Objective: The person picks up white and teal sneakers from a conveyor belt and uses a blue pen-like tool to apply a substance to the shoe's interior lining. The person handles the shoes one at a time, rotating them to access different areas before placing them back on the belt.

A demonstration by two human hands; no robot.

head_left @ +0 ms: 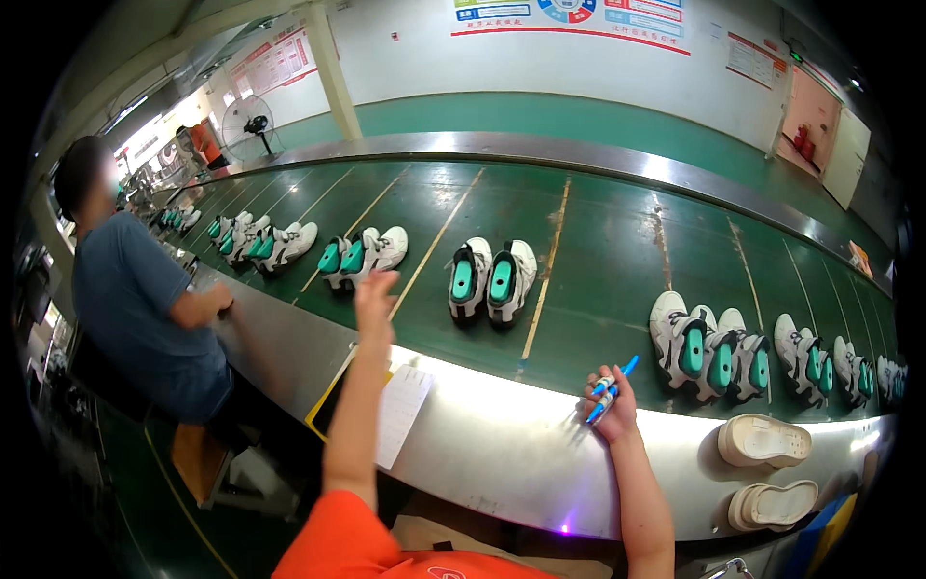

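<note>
My left hand (374,301) is stretched over the near edge of the green conveyor belt (598,251), its fingers apart and slightly blurred. It is nearest to a pair of white-and-black sneakers (388,249) with green inserts in their openings, partly covering them; I cannot tell whether it touches them. My right hand (617,410) is closed around blue-and-white pens (602,403), held above the metal ledge. Between my hands, farther up the belt, stands another pair of sneakers (519,275), heels toward me.
More sneakers (709,352) stand in groups along the belt on both sides. Cream shoe soles (767,441) rest on the metal ledge (502,434) at right. A paper sheet (403,410) lies by my left forearm. A person in a blue shirt (135,289) sits at left.
</note>
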